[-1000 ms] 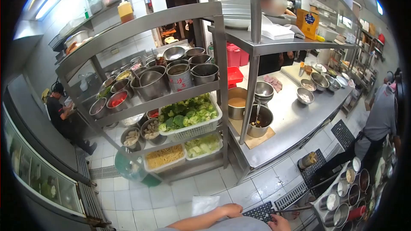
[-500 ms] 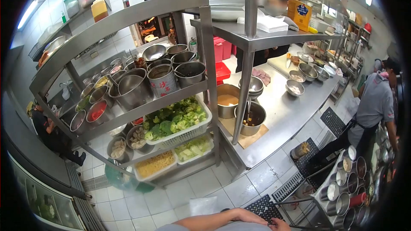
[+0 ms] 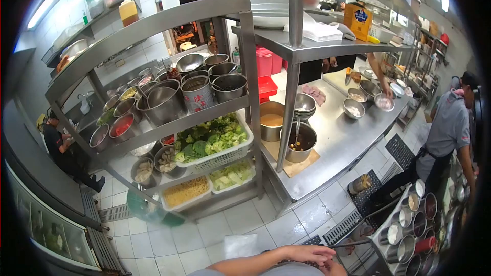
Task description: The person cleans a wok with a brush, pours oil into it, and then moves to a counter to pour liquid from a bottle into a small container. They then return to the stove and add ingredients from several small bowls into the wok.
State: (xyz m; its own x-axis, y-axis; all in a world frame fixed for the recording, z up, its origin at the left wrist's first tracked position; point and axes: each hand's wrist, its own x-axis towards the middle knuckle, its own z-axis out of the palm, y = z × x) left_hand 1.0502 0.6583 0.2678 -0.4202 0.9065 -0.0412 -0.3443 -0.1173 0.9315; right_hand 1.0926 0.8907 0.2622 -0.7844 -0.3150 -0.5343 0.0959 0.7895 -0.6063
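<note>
At the bottom edge, in front of my body, my left hand (image 3: 308, 254) reaches in with its fingers stretched out and nothing seen in them. Its fingertips lie over or against my right hand (image 3: 334, 269), which is partly cut off by the frame. The right hand's fingers are mostly hidden, so their closure cannot be made out. Nearest below the hands is a black perforated floor mat (image 3: 313, 242). A pale plastic sheet or bag (image 3: 240, 246) lies on the tiles to their left.
A steel rack (image 3: 225, 107) holds pots, a broccoli basket (image 3: 217, 156) and noodles (image 3: 185, 192). A steel counter (image 3: 335, 138) carries two pots and several bowls. Co-workers stand at left (image 3: 56, 140) and right (image 3: 450, 117); another person's arm (image 3: 377, 71) reaches over the counter. Containers (image 3: 406, 249) crowd lower right.
My left hand's fingers have lifted and straightened over the right hand. Across the counter, another person's arm has come into view with its hand at a metal bowl. The view has shifted slightly.
</note>
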